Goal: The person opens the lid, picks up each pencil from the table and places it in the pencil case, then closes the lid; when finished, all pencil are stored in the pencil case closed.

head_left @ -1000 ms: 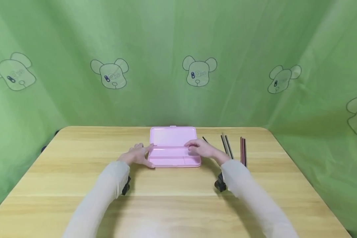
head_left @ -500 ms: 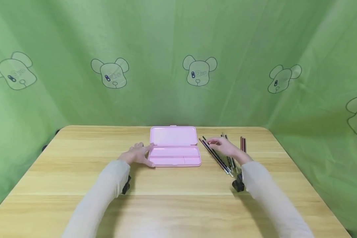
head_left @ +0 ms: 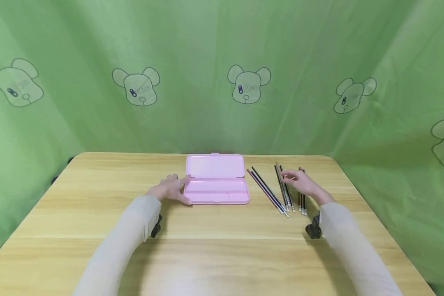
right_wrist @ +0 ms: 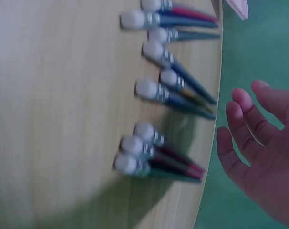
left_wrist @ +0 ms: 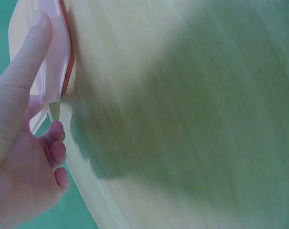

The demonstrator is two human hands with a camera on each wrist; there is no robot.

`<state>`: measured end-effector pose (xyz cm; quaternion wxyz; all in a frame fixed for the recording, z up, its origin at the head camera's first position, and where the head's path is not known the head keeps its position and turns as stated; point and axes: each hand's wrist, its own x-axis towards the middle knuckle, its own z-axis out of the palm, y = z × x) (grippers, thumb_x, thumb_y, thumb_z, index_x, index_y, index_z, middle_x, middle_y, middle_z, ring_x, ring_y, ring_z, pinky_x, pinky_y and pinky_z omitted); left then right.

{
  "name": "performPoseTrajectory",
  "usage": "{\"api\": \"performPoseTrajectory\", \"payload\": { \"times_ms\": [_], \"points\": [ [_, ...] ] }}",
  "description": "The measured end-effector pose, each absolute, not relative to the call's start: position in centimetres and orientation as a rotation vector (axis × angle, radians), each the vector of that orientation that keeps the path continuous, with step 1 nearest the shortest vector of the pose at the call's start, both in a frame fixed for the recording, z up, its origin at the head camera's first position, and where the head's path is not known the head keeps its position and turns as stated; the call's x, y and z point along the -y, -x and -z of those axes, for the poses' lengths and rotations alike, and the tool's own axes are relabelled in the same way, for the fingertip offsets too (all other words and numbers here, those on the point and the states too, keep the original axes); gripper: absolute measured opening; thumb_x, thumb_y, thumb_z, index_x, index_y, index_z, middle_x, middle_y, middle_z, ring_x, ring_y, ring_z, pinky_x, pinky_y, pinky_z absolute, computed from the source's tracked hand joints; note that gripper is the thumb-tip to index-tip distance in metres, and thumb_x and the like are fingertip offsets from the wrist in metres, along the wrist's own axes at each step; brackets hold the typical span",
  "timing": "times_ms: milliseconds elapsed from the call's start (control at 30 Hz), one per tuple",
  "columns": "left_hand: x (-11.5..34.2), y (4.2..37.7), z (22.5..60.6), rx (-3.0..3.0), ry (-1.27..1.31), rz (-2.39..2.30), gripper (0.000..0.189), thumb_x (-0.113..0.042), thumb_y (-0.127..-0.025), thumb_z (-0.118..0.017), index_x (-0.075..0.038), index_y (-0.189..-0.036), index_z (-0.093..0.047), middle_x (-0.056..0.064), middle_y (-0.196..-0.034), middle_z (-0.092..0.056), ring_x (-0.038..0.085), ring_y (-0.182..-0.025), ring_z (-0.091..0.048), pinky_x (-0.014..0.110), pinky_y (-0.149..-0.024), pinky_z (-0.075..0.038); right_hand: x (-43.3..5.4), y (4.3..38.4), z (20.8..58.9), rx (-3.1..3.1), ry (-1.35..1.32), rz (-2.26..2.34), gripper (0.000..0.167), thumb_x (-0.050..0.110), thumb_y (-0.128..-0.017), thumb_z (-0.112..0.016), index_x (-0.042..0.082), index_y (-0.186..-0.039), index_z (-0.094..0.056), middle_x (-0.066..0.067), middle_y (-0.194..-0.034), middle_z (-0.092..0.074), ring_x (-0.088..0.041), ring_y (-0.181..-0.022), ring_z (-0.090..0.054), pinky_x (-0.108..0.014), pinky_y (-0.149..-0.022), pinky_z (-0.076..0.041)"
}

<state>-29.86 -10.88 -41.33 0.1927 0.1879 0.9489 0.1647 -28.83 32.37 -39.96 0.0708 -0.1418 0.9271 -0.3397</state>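
Note:
A pink pencil case point(head_left: 216, 184) lies with its lid point(head_left: 215, 166) raised back and its divided tray bare. My left hand point(head_left: 169, 190) holds its left end, thumb at the front corner and index finger near the hinge; the left wrist view shows the other fingers loosely bent. Pencils with white eraser ends lie to the right in three groups: a slanted left group point(head_left: 267, 191), a middle group point(head_left: 285, 197) and a right group point(head_left: 302, 203). Above the middle and right groups hovers my right hand point(head_left: 303, 183), fingers relaxed and holding nothing.
The wooden table point(head_left: 214, 255) meets a green curtain point(head_left: 192, 123) printed with bear heads at the back and sides. Black wrist cameras sit below both hands, the right one point(head_left: 313, 228) close to the tabletop.
My right hand has moved right, from over the pencil case, past the left pencils, to the middle and right groups. The left hand stays on the case. The head view has tilted slightly.

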Motion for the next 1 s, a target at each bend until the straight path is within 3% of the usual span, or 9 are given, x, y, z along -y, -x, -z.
{"api": "performPoseTrajectory", "payload": {
  "times_ms": [233, 400, 667, 900, 1000],
  "points": [
    [10.8, 29.7, 41.2, -2.67, -0.537, -0.456, 0.101, -0.048, -0.071, -0.073, -0.014, -0.147, -0.016, 0.036, -0.143, -0.014, 0.047, -0.133, -0.013, 0.059, -0.108, -0.012, -34.6, 28.7, 40.0, -2.837, 0.365, 1.003, 0.038, 0.002, -0.092, -0.047, -0.014, -0.125, -0.04, -0.029, -0.102, -0.05, -0.039, -0.096, -0.048, -0.05, -0.083, -0.043],
    [10.9, 30.0, 41.4, -2.658, -0.531, -0.469, 0.102, -0.051, -0.07, -0.072, -0.016, -0.147, -0.016, 0.034, -0.144, -0.013, 0.045, -0.134, -0.012, 0.058, -0.108, -0.011, -35.9, 28.5, 40.2, -2.83, 0.288, 0.995, 0.044, 0.002, -0.091, -0.046, -0.015, -0.129, -0.032, -0.034, -0.106, -0.046, -0.043, -0.095, -0.048, -0.056, -0.083, -0.042],
    [11.2, 30.5, 42.2, -2.65, -0.551, -0.508, 0.11, -0.062, -0.062, -0.072, -0.019, -0.147, -0.016, 0.036, -0.142, -0.015, 0.047, -0.132, -0.013, 0.061, -0.106, -0.013, -37.6, 27.9, 41.1, -2.706, 0.132, 0.991, 0.055, 0.004, -0.091, -0.046, -0.019, -0.133, -0.018, -0.037, -0.109, -0.046, -0.042, -0.097, -0.05, -0.053, -0.087, -0.043],
    [11.0, 29.8, 41.4, -2.658, -0.521, -0.473, 0.103, -0.051, -0.069, -0.073, -0.015, -0.147, -0.016, 0.034, -0.144, -0.014, 0.046, -0.134, -0.012, 0.059, -0.107, -0.013, -38.1, 28.0, 41.9, -2.708, 0.15, 0.968, 0.061, -0.002, -0.086, -0.051, -0.025, -0.129, -0.014, -0.03, -0.097, -0.047, -0.028, -0.084, -0.05, -0.03, -0.071, -0.045],
    [10.9, 29.8, 41.4, -2.666, -0.537, -0.467, 0.102, -0.05, -0.07, -0.073, -0.014, -0.147, -0.016, 0.035, -0.143, -0.015, 0.046, -0.133, -0.014, 0.059, -0.107, -0.014, -38.2, 28.0, 42.0, -2.72, 0.16, 0.946, 0.059, -0.004, -0.083, -0.053, -0.026, -0.127, -0.018, -0.027, -0.094, -0.047, -0.025, -0.081, -0.048, -0.025, -0.067, -0.043]
  ]
}}
